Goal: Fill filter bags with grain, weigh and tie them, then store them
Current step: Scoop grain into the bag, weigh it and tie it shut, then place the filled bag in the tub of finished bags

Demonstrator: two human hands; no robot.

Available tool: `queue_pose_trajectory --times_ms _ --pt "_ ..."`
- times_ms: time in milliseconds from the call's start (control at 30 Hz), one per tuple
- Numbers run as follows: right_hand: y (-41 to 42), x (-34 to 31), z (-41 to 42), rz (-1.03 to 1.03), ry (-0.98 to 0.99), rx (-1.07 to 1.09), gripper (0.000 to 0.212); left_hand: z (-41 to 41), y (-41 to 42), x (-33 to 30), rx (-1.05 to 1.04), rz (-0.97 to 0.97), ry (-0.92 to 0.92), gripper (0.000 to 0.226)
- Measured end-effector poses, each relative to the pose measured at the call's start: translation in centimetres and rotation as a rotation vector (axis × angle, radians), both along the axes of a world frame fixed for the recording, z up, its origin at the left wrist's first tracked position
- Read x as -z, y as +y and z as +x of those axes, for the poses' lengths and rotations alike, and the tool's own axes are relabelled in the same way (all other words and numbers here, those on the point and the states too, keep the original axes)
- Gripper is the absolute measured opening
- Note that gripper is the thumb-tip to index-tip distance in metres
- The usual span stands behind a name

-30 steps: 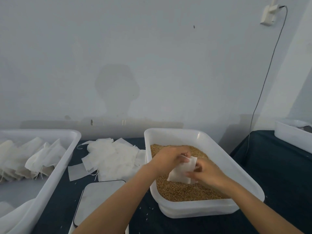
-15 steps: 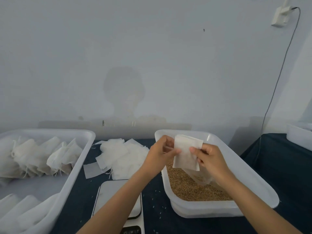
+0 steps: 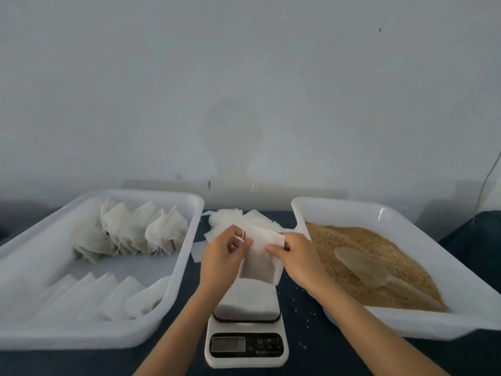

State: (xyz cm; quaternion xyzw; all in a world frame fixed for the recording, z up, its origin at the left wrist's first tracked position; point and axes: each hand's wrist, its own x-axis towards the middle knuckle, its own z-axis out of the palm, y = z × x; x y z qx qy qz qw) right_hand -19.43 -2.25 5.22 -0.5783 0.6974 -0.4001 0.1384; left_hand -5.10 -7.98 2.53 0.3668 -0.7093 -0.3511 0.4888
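The filled filter bag (image 3: pixel 259 263) hangs at frame centre, just above the platform of the digital scale (image 3: pixel 246 325). The left hand (image 3: pixel 223 257) pinches its upper left corner and drawstring; the right hand (image 3: pixel 295 256) pinches the upper right corner. Step in hand, by judgement: weighing. The next move calls for lowering the bag onto the platform and releasing both pinches. Grain tray (image 3: pixel 461 267) lies right; storage tray (image 3: pixel 40 267) with tied bags (image 3: pixel 141 232) lies left.
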Motion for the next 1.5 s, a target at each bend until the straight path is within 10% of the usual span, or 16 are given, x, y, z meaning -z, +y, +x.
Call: queue_pose_trajectory --times_ms 367,733,1500 --pt "-1.5 3.7 1.8 0.144 0.002 -0.065 0.021 2.4 -0.9 4.0 -0.086 0.157 -0.227 0.016" --pt "-1.4 3.9 -0.1 -0.07 -0.085 0.057 0.018 2.7 -2.5 4.1 -0.043 0.209 0.012 0.019" --pt "-1.9 5.2 -0.6 -0.036 -0.156 0.107 0.016 2.6 -3.0 5.1 -0.065 0.216 -0.1 0.017"
